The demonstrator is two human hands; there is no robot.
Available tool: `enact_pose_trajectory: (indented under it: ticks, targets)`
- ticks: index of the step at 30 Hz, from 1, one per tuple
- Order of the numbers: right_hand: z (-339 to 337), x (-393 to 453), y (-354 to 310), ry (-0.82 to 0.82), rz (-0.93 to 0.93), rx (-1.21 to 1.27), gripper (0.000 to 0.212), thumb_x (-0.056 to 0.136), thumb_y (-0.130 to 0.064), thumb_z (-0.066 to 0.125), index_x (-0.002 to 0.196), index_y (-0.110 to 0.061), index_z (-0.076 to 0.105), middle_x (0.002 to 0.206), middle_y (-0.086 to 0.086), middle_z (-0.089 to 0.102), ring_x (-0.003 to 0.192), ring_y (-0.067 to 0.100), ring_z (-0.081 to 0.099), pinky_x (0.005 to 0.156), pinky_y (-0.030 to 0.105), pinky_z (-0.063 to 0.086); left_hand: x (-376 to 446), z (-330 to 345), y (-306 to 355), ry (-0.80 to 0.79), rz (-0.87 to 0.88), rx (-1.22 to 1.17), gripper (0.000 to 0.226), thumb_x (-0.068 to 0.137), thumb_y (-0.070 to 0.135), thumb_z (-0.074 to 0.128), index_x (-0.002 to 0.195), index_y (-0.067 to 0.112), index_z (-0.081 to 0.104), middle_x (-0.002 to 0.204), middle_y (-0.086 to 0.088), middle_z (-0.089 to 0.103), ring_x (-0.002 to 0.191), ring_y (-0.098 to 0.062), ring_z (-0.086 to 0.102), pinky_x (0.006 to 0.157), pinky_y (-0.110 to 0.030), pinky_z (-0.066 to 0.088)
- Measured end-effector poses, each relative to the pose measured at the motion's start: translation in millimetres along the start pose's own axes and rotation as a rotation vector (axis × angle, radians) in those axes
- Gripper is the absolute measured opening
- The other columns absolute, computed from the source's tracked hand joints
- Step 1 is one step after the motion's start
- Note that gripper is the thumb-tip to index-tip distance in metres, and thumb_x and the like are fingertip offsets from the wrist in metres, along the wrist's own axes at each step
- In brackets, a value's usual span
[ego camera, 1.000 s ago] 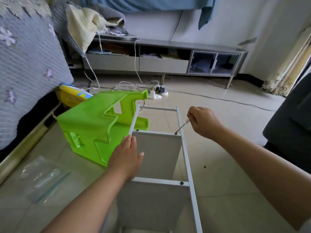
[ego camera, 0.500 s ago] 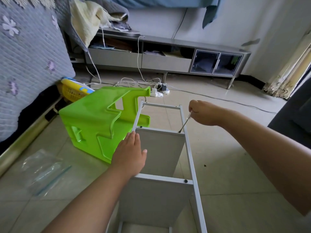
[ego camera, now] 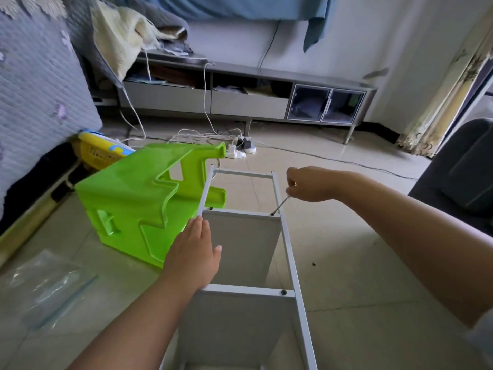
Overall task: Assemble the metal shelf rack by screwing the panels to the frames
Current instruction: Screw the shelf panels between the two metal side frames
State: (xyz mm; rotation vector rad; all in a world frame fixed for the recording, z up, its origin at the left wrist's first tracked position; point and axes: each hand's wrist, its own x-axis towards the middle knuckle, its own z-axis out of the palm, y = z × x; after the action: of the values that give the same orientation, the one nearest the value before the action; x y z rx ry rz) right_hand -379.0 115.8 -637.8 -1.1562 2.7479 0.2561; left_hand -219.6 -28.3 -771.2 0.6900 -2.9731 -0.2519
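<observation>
Two hands at one white shelf rack (ego camera: pixel 248 263), lying on the tiled floor (ego camera: pixel 360 263) between our forearms.

We record the left hand (ego camera: pixel 193 256) flat, fingers straight, pressing on the rack's left frame rail beside the upper panel (ego camera: pixel 240 247). We record the right hand (ego camera: pixel 310 184) above the right frame rail (ego camera: pixel 289 252), fingers curled round a thin screwdriver (ego camera: pixel 279 206) whose tip sits on the screw at the upper panel's right corner. A second panel (ego camera: pixel 234 324) lies nearer us, below the left wrist. A green plastic stool (ego camera: pixel 138 201), tipped over, touches the rack's left side; a clear plastic bag (ego camera: pixel 45 287) lies well apart at left.
</observation>
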Motion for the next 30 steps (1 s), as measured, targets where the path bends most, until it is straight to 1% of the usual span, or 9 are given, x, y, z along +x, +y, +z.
enact_pose_trajectory:
  ticks: [5,9,11,15,18,20,22,27,30]
  targets:
    - [0.6,0.6,-10.5,0.076,0.032,0.006,0.024,0.097,-0.021,0.041,0.104,-0.002,0.054,0.106,0.012,0.058,0.087,0.024,0.046,0.072,0.028,0.035,1.3,0.5,0.5,0.01,0.003,-0.003,0.066,0.099,0.038,0.032,0.148,0.004,0.003,0.157,-0.011,0.003,0.145,-0.021,0.003,0.116,-0.028,0.007]
    - [-1.2,7.6,-28.0,0.097,0.191,0.102,0.026,0.089,-0.01,0.043,0.063,-0.006,0.04,0.078,0.01,0.048,0.067,0.024,0.045,0.052,0.025,0.034,0.7,0.1,1.3,0.021,0.009,-0.017,0.067,0.099,0.038,0.032,0.148,0.004,0.002,0.157,-0.01,0.002,0.145,-0.021,0.002,0.116,-0.028,0.007]
    - [-2.1,9.6,-34.8,0.082,0.275,0.228,0.028,0.088,-0.005,0.04,0.061,-0.007,0.033,0.066,0.006,0.038,0.053,0.019,0.037,0.046,0.022,0.029,0.2,0.3,0.8,0.019,0.004,-0.034,0.067,0.099,0.038,0.032,0.148,0.004,0.001,0.157,-0.01,0.0,0.145,-0.021,0.002,0.116,-0.028,0.007]
    - [-7.4,10.8,-32.2,0.091,0.363,0.362,0.023,0.088,-0.003,0.039,0.065,-0.004,0.036,0.064,0.008,0.037,0.051,0.019,0.035,0.047,0.024,0.031,-0.4,2.1,0.6,0.016,-0.005,-0.083,0.067,0.099,0.038,0.032,0.149,0.005,0.001,0.157,-0.009,-0.001,0.145,-0.02,0.0,0.116,-0.03,0.008]
    - [-9.3,8.4,-37.6,0.281,0.244,0.269,0.021,0.091,-0.011,0.043,0.085,0.004,0.057,0.086,0.015,0.058,0.072,0.027,0.049,0.061,0.027,0.038,-1.4,2.4,0.2,0.021,-0.015,-0.127,0.066,0.099,0.035,0.033,0.148,0.003,0.003,0.157,-0.01,-0.001,0.145,-0.021,0.001,0.117,-0.031,0.009]
    - [-1.3,4.2,-51.8,0.389,0.09,0.298,0.026,0.093,-0.017,0.045,0.105,-0.002,0.062,0.105,0.014,0.063,0.096,0.03,0.056,0.076,0.029,0.042,-2.4,3.1,0.1,0.031,-0.015,-0.14,0.066,0.099,0.034,0.035,0.148,0.002,0.004,0.157,-0.011,0.001,0.145,-0.021,0.002,0.117,-0.031,0.01]
    - [13.4,2.5,-70.5,0.431,-0.088,0.309,0.024,0.092,-0.015,0.049,0.108,-0.006,0.064,0.109,0.011,0.065,0.102,0.029,0.058,0.083,0.029,0.043,-3.3,4.2,-0.4,0.047,-0.009,-0.133,0.066,0.099,0.034,0.035,0.148,0.001,0.006,0.157,-0.011,0.003,0.145,-0.022,0.003,0.117,-0.03,0.01]
    - [30.9,14.5,-95.1,0.493,-0.237,0.304,0.025,0.092,-0.006,0.048,0.112,-0.002,0.062,0.111,0.016,0.059,0.101,0.031,0.055,0.067,0.018,0.025,-6.3,5.4,-0.6,0.064,-0.018,-0.146,0.068,0.098,0.036,0.037,0.147,0.0,0.007,0.156,-0.013,0.004,0.145,-0.022,0.005,0.117,-0.03,0.01]
    - [29.4,21.8,-98.0,0.473,-0.216,0.272,0.025,0.092,-0.009,0.047,0.113,-0.005,0.06,0.113,0.012,0.058,0.103,0.03,0.055,0.073,0.026,0.033,-7.8,4.2,0.1,0.075,-0.028,-0.163,0.069,0.098,0.036,0.037,0.147,0.0,0.006,0.156,-0.013,0.004,0.145,-0.022,0.005,0.117,-0.03,0.01]
